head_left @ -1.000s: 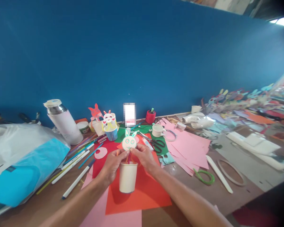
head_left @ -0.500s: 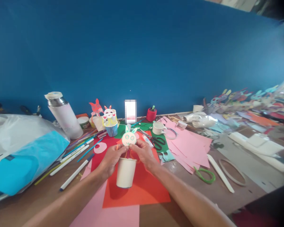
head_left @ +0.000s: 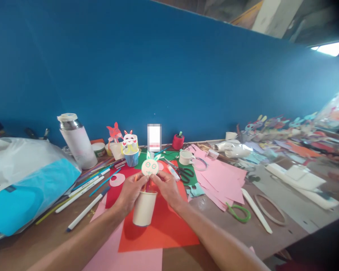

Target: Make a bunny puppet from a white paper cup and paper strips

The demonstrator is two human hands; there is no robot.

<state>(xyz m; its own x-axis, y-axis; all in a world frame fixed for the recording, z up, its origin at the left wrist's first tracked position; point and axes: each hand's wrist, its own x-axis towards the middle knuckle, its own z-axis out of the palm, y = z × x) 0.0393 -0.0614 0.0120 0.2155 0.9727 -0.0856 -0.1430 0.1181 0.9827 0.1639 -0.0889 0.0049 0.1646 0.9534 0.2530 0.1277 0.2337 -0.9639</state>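
nearest, at 6 o'clock: pink sheet under the lower edge of an orange-red sheet. both flat on the table.

above the orange-red sheet: white paper cup, mouth up, tilted. change against a second ago: the cup leans more, base now swung toward 7 o'clock; hands keep the same pinch. reads as a small turn of the piece in hand, not a fresh hold. whether the base touches paper, cannot tell.

left hand comes in from 7 o'clock, right hand from 5. both grips narrow, thumbs at the lower edge of a white rabbit face, one thumb each side of its chin. orange and dark strips run between face and cup mouth. whether the hidden digits also pinch the strips, cannot tell.

relative to the grip: face right at the thumbs and above, ears toward 12; cup just below, toward 6, its walls free of both hands.

farther: capped marker at 8 o'clock of the hands; white stick well off at 4. glue stick and scissors near, at 2. blue cup at 11; flask at 10. blue wall behind all.
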